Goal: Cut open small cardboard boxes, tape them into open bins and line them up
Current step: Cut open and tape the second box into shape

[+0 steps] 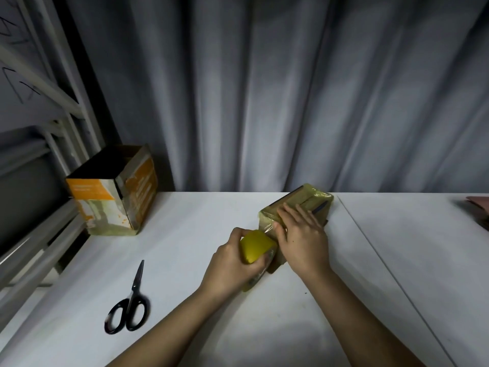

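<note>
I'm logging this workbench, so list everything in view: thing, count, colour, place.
table: one, white, fills the lower frame
open box: one, orange and white print, taped, standing at the table's back left
box being taped: one, brown under clear tape, centre right of the table
tape roll: one, yellow-green, against the near end of that box
scissors: one pair, black, shut, lying near left on the table
flat object: one, reddish brown, at the right edge, cut off by the frame
curtain: one, grey, behind the table
metal frame: one, pale grey, far left
left hand: grips the tape roll
right hand: fingers flat on the box being taped
</note>
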